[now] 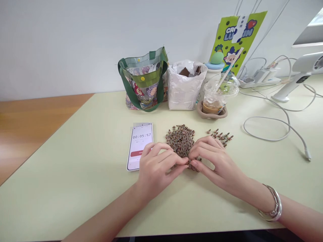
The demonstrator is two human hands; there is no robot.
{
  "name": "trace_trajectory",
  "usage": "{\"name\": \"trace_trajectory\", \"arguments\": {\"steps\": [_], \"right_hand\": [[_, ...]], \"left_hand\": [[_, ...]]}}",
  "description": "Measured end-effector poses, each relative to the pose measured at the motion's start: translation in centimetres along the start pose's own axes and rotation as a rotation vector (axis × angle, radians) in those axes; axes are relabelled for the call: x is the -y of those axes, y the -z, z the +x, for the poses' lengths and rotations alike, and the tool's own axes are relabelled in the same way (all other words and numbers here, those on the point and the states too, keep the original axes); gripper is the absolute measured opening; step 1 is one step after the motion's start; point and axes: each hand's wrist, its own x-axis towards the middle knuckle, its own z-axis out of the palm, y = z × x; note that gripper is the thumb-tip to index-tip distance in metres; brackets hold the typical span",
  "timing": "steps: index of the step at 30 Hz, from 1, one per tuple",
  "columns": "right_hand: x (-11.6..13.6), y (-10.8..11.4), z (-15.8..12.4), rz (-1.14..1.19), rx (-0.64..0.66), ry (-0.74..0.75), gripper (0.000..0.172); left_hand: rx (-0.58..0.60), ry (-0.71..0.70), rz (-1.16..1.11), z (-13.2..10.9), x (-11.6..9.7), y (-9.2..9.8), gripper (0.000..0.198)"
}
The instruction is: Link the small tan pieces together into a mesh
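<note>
A heap of small copper-coloured screws (180, 139) lies on the pale table. At its near edge, my left hand (158, 166) pinches a small screw (188, 162) between thumb and forefinger. My right hand (218, 163), with bracelets at the wrist, meets it from the other side. Its thumb and forefinger are drawn close together at the same spot; what lies between them is mostly hidden. Beyond the right hand's knuckles, a smaller group of screws (222, 136) lies spread apart from the heap, partly covered by that hand.
Left of the heap lies a phone (141, 134) showing a timer, partly behind my left hand. Behind stand a green-handled bag (145, 84), a white plastic bag (185, 90) and an iced drink cup (214, 101) in a cardboard holder. A white cable (267, 117) loops at right.
</note>
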Motion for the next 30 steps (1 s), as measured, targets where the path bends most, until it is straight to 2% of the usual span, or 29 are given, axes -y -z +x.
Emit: {"name": "trace_trajectory", "arguments": {"steps": [5,13,16,19,24,30], "right_hand": [[-0.4,0.0,0.0,-0.041,-0.045,0.032,0.010],[-0.1,-0.1,-0.1,-0.035,0.017,0.001,0.009],[0.2,-0.1,-0.1,-0.065,-0.028,-0.036,0.006],[-0.1,-0.2,-0.1,-0.097,-0.062,0.012,0.009],[-0.8,-0.4,-0.1,-0.094,-0.027,0.067,0.008],[-0.4,-0.3,-0.1,-0.068,0.024,0.083,0.009]], "left_hand": [[-0.005,0.017,-0.004,0.0,0.1,0.0,0.009],[0.012,-0.002,-0.007,-0.3,0.1,-0.1,0.010],[0.000,0.016,0.005,-0.2,0.1,0.0,0.009],[-0.011,0.019,0.006,-0.1,0.2,0.1,0.008],[-0.009,-0.013,-0.020,-0.1,0.2,0.0,0.009],[-0.012,-0.011,-0.030,0.0,0.1,0.1,0.010]]}}
